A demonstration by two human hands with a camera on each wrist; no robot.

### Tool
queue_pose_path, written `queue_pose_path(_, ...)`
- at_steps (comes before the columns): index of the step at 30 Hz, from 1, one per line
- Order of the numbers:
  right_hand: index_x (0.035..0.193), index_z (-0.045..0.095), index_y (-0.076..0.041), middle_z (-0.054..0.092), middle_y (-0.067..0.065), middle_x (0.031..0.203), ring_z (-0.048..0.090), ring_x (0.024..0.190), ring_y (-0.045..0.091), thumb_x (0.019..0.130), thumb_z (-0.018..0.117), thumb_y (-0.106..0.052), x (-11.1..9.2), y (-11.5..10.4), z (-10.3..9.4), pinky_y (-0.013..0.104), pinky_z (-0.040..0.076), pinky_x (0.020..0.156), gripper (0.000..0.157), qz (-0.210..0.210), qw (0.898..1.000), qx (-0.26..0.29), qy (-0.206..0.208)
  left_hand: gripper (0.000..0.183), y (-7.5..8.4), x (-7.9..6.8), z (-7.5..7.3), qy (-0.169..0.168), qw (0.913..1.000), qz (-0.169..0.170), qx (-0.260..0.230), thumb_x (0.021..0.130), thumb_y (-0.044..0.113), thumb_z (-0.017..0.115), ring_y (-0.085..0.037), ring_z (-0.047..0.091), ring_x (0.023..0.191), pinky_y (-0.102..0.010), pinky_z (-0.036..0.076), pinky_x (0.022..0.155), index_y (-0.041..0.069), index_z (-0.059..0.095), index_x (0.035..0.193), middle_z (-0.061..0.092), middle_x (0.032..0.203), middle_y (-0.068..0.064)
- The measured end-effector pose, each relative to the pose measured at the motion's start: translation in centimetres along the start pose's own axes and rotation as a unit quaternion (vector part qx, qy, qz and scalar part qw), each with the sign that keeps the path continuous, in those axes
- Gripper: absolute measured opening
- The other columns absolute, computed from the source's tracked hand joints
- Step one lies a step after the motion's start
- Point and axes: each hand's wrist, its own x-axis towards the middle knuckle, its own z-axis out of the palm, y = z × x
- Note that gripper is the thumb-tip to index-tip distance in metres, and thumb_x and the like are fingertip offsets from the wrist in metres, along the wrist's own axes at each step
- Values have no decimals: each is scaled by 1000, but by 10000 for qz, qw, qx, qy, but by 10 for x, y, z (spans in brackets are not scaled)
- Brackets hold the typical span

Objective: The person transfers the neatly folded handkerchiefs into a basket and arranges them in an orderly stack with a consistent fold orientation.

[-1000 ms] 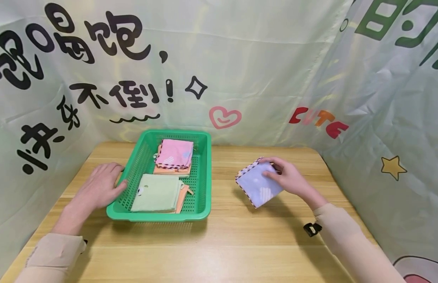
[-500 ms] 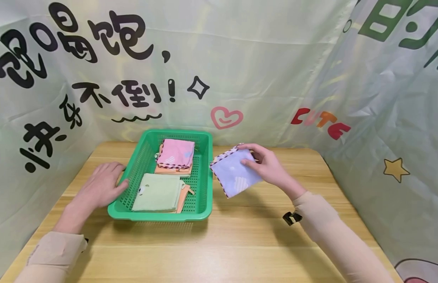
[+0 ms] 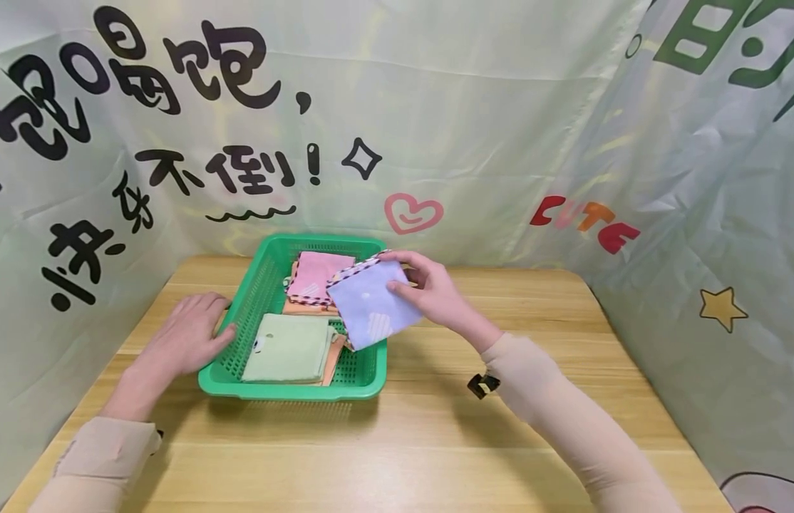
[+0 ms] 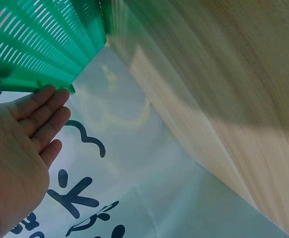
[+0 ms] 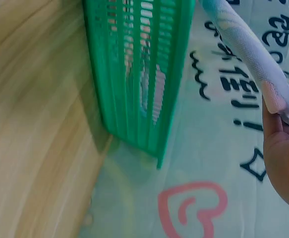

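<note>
My right hand point(image 3: 432, 288) pinches a folded lavender small towel point(image 3: 374, 303) with a striped edge, thumb on its near face. The towel hangs tilted over the right side of a green plastic basket point(image 3: 294, 391), and in the right wrist view the lavender towel point(image 5: 251, 52) shows edge-on. My left hand point(image 3: 192, 331) rests at the basket's left rim; in the left wrist view its fingers point(image 4: 45, 119) lie straight against the rim. Inside the basket, a folded pink towel point(image 3: 315, 273) sits on orange cloth at the back, and a pale green towel point(image 3: 286, 349) lies in front, over another orange one point(image 3: 333, 362).
The basket stands on a wooden table point(image 3: 474, 427), left of its middle. Printed fabric walls point(image 3: 487, 142) enclose the table at the back and on both sides. A black band point(image 3: 483, 385) is on the right sleeve.
My right hand has carried the lavender towel leftward, from above the table to over the basket's right side, where it now partly covers the pink towel. The left hand has stayed at the rim.
</note>
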Motion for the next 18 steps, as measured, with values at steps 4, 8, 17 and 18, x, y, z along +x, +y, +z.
queue_pose_path(4,141,61,-7,58,12,146,70,110,31,98,64,4,9,5,22,40,65,76,44,94,9997,187,-138,49,0,0,1,20,10000,6,-17,100,27,56,-49,49,125,-65,32,113,-12,57,129,58,129,-29)
queue_pose_path(8,144,58,-9,57,14,143,72,107,31,98,64,4,15,11,43,43,66,74,48,300,9983,451,-203,49,0,0,2,44,10000,37,-9,99,27,56,-49,49,125,-65,33,112,-12,57,129,58,129,-29)
queue_pose_path(17,148,52,-6,54,18,144,70,112,31,98,59,11,28,18,85,41,65,81,54,749,9900,1076,-530,47,0,0,0,107,9999,72,-53,97,26,57,-49,49,123,-65,34,111,-11,58,126,59,128,-29)
queue_pose_path(18,149,52,-5,53,19,144,69,114,32,97,58,13,29,18,89,41,65,82,55,779,9889,1138,-562,47,0,0,-1,102,9999,70,-52,97,26,57,-49,49,124,-65,33,111,-11,58,127,59,128,-29)
